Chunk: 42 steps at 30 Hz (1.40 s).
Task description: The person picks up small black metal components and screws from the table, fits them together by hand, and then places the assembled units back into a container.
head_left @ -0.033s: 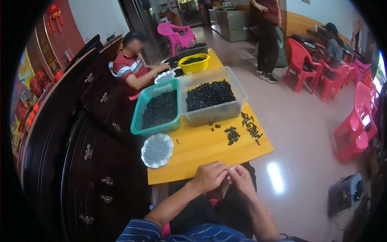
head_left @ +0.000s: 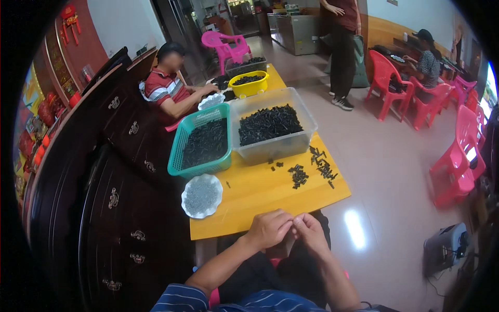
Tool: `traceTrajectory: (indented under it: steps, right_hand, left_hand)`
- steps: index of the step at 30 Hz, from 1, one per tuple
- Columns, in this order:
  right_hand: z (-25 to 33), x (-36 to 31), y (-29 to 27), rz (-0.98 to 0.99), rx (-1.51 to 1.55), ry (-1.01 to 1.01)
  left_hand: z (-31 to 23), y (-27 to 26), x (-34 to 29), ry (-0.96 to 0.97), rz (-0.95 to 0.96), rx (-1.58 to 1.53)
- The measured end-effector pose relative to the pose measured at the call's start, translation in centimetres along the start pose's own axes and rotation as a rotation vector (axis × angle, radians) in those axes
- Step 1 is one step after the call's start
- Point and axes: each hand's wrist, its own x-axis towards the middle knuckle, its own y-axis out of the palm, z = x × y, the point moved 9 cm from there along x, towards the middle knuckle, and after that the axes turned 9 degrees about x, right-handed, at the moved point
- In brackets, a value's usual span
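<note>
My left hand (head_left: 271, 228) and my right hand (head_left: 310, 230) meet at the fingertips just off the near edge of the yellow table (head_left: 249, 205). Both are closed in a pinch; whatever lies between the fingers is too small or hidden to make out. Beyond them, a small pile of short black pieces (head_left: 298, 177) lies on the tabletop, with more loose black pieces (head_left: 323, 167) spread along the right edge. To the left stands a white scalloped dish (head_left: 218, 202) holding small greyish bits.
A teal basket (head_left: 174, 161) and a clear plastic bin (head_left: 275, 151), both holding black pieces, stand mid-table. Farther back are a yellow tub (head_left: 252, 88) and a seated person (head_left: 169, 86). Dark drawers (head_left: 119, 223) flank the left; red chairs (head_left: 457, 171) stand right.
The view has shifted very slightly. My hands keep the same pinched pose, and the things on the table stay where they were.
</note>
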Motion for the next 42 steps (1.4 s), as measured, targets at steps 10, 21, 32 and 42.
traceTrajectory:
  steps: [10, 21, 32, 42]
  right_hand:
    - [-0.1, -0.2, -0.3, -0.024, -0.057, -0.016]
    - [-0.1, -0.3, 0.2, -0.016, -0.136, 0.015]
    - [-1.8, -0.9, 1.0, 0.204, 0.18, 0.337]
    - [-1.5, -0.9, 1.3, 0.188, 0.143, 0.309]
  left_hand:
    - [0.6, 0.8, -0.5, -0.058, 0.076, -0.009]
    - [1.8, 1.1, -1.5, -0.152, 0.089, -0.171]
    - [-1.1, -1.2, -0.8, 0.171, 0.041, -0.004]
    - [-0.4, -1.0, -0.9, 0.169, 0.082, -0.008]
